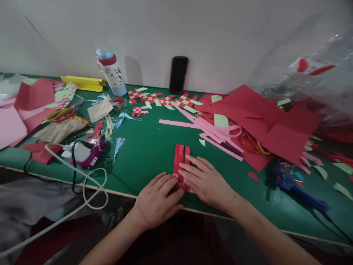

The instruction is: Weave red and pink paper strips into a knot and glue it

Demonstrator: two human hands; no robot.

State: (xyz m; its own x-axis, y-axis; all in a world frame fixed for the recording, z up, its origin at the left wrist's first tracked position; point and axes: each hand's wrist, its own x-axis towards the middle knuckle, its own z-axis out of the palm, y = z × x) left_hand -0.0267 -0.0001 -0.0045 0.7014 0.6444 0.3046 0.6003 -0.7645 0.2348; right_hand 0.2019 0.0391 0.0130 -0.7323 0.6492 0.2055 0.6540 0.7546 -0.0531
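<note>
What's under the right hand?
The right hand covers part of the red paper, which lies on the green table. Whatever is beneath its palm can't be seen.

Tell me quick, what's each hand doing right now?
Left hand: fingers bent at the near end of the red paper; grip can't be told.
Right hand: open, fingers extended over the red paper.

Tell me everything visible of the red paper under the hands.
The red paper looks flat and narrow, slit lengthwise with a gap between strips. It lies on the green table near the front edge; pink shows at its near end. The left hand and right hand touch it, hiding part.
</note>
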